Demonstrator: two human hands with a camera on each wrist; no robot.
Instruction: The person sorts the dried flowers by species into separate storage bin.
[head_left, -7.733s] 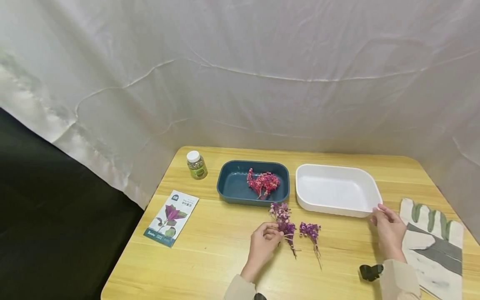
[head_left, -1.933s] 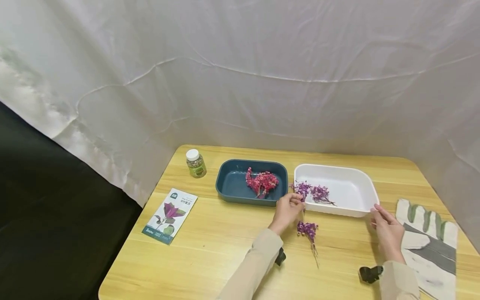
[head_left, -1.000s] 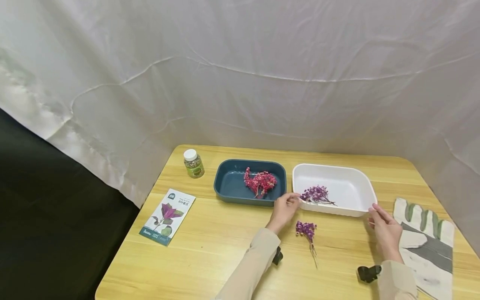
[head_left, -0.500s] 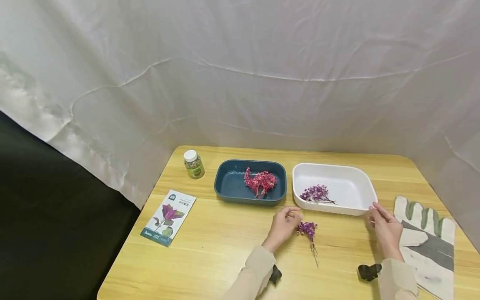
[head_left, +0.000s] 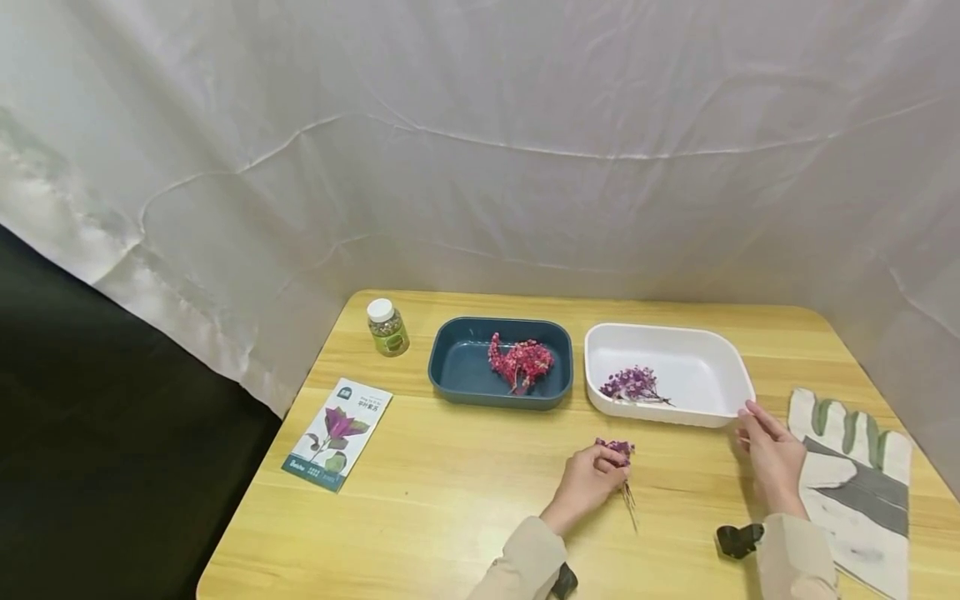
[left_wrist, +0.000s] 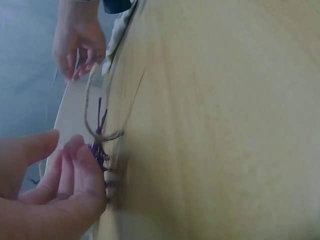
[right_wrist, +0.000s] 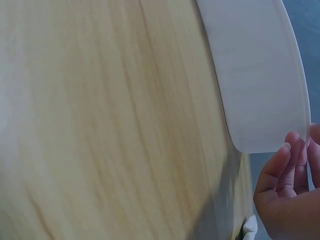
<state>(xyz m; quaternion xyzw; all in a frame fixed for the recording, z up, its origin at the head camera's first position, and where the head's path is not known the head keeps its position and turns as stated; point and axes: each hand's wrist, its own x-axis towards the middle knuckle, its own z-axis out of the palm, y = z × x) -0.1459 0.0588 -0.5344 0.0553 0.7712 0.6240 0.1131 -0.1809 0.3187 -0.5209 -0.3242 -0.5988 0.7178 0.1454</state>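
On the table lies a small bunch of purple dried flowers [head_left: 625, 450], its thin stems pointing toward me. My left hand [head_left: 590, 483] is over it, partly covering the blossoms. The left wrist view shows the thumb apart from the fingers, which are beside the bunch, and a loop of twine [left_wrist: 88, 107] around the stems. At its near right corner, my right hand [head_left: 774, 458] pinches the rim of a white tray [head_left: 701, 367]; thumb and fingers sit on either side of the rim in the right wrist view. Other purple dried flowers [head_left: 633, 384] lie inside that tray.
Left of the white tray stands a dark blue tray [head_left: 465, 371] holding red dried flowers [head_left: 525, 362]. A white-capped jar [head_left: 388, 329] and a seed packet [head_left: 339, 433] are farther left. Work gloves [head_left: 855, 492] lie at the right, by my right forearm.
Purple flowers went from the table into the white tray, where my left hand let them go. That hand then came back toward me to the bunch on the table. My right hand stayed at the rim.
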